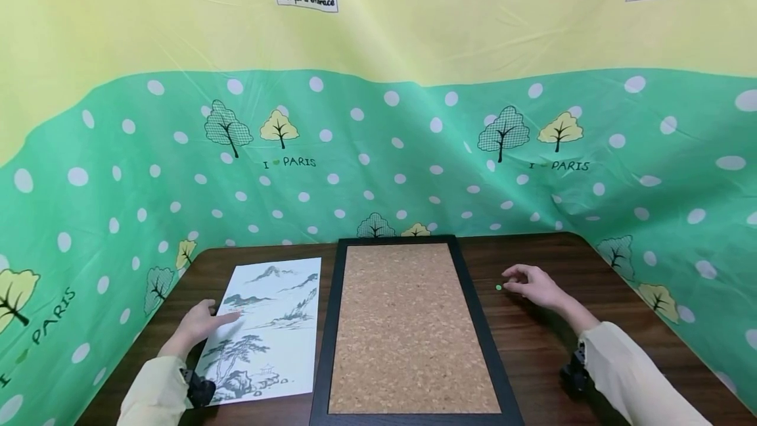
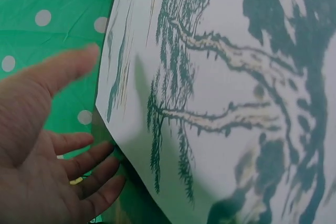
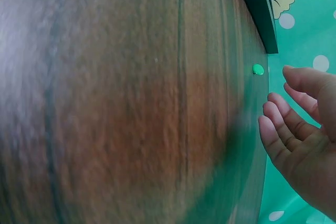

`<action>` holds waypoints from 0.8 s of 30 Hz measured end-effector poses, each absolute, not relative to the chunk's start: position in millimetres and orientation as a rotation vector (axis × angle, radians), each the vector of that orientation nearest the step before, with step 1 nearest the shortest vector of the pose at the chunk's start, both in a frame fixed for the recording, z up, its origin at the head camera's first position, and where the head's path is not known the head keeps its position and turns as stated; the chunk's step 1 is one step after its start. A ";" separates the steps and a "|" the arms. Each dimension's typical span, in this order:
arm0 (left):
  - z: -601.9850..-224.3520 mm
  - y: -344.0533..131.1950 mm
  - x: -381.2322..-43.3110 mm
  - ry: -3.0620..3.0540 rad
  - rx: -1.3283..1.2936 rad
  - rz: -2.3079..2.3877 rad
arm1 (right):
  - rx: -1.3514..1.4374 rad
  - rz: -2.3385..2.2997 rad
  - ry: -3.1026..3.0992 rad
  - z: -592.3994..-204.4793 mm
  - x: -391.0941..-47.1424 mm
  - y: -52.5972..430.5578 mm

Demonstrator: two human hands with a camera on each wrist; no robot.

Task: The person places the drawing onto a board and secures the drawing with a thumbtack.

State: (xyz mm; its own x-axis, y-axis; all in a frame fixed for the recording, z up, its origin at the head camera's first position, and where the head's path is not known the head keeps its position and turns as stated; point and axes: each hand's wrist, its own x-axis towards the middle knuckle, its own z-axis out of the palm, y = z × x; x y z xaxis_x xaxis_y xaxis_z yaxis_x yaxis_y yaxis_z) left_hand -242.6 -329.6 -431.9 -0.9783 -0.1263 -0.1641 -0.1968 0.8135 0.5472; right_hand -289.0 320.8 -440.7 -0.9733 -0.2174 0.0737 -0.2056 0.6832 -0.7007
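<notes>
A sheet of white paper (image 1: 290, 354) printted with an ink landscape of mountains and pines lies on the left. At its left edge is my left hand (image 1: 201, 322), its thumb stretched over the print and its fingers beside the edge. The left wrist view shows that hand (image 2: 52, 145) spread, thumb apart from the fingers, nothing gripped. On the right, a small round green piece (image 3: 258, 69), like a thumbtack head, sits on the wood. My right hand (image 1: 539, 286) hovers just right of it, fingers loosely bent and holding nothing.
Between the hands lies a cork board (image 1: 408, 327) with a black frame (image 1: 481, 314). All of it rests on a dark brown wooden table (image 1: 532, 360). Behind and at both sides hangs a green and yellow patterned cloth (image 1: 402, 130).
</notes>
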 end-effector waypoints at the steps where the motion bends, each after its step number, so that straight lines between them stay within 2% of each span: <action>1: -432.3 -329.8 -242.5 2.874 -0.269 0.888 | -0.359 -1.191 2.870 -442.0 -289.6 319.8; 17: -439.6 -326.9 -244.2 2.868 -0.478 0.924 | -0.317 -1.172 2.868 -449.2 -293.3 307.0; 24: -436.4 -322.7 -243.2 2.879 -0.485 0.881 | -0.322 -1.137 2.893 -451.5 -297.5 304.8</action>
